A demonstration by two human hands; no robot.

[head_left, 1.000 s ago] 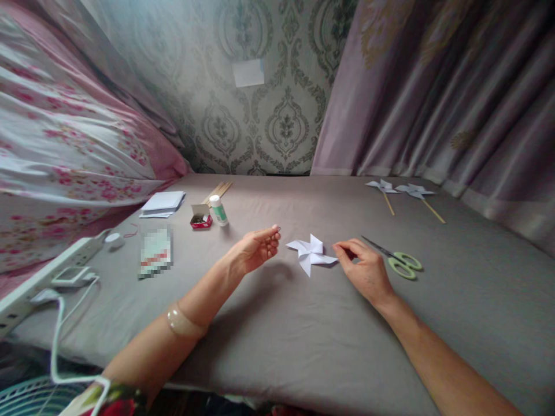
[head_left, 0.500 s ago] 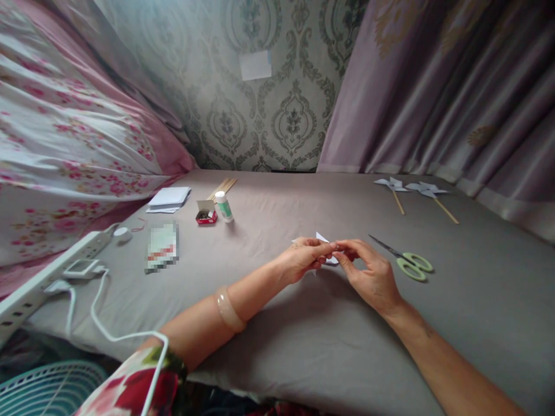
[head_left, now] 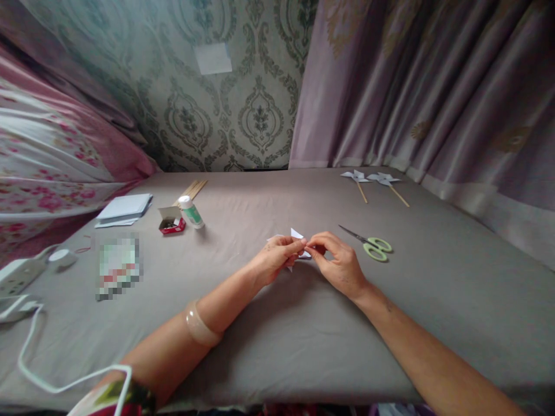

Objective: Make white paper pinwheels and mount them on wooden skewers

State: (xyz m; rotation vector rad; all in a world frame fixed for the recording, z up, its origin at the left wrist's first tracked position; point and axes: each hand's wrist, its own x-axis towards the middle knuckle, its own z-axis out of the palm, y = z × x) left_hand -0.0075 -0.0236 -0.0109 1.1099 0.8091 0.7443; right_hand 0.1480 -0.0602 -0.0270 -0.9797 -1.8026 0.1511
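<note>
Above the middle of the bed, my left hand (head_left: 280, 256) is closed on a white folded paper pinwheel (head_left: 296, 234), whose pointed blades stick out past the fingers. My right hand (head_left: 339, 263) meets it from the right, thumb and index finger pinched together close to the left thumb tip. Whatever sits in that pinch is too small to make out. Most of the paper is hidden behind both hands. To the right lie green-handled scissors (head_left: 376, 248), partly spread. Two finished-looking pinwheels on sticks, one (head_left: 356, 177) beside another (head_left: 385, 179), rest at the far right.
On the left are a glue bottle (head_left: 192, 214), an opened small red box (head_left: 172, 224) with small dark items, wooden sticks (head_left: 193, 189), stacked white paper (head_left: 125, 208) and a blurred-out packet (head_left: 118, 266). A white cable (head_left: 65, 386) crosses near my left forearm.
The camera view has turned to the right, so everything appears shifted left. Both hands keep nearly the same pose around the paper, with the right fingertips slightly shifted at the pinch.
</note>
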